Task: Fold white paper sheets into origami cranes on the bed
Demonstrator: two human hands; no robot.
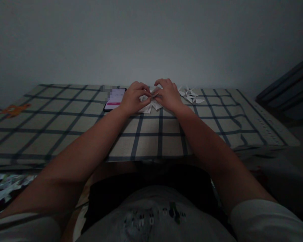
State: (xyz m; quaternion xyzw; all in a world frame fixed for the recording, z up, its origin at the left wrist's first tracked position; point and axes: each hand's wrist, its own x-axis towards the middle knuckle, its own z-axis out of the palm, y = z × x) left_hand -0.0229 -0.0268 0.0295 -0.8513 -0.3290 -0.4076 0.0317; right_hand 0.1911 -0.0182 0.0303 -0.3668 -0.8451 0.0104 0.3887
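Between my two hands is a partly folded piece of white paper (pixel 156 104), pinched near the middle of the table. My left hand (pixel 135 96) grips its left side with thumb and fingertips together. From the other side, my right hand (pixel 168 94) pinches it too, with the upper fingers curled above. My fingers cover much of the folds. More white paper (pixel 146 109) lies flat under my left hand. Several folded paper cranes (pixel 190 94) rest on the cloth just right of my right hand.
A phone (pixel 115 99) with a lit screen lies left of my left hand. An orange object (pixel 14 110), perhaps scissors, lies at the far left. A checked cloth (pixel 148 148) covers the table, which meets a plain wall (pixel 146 40) behind.
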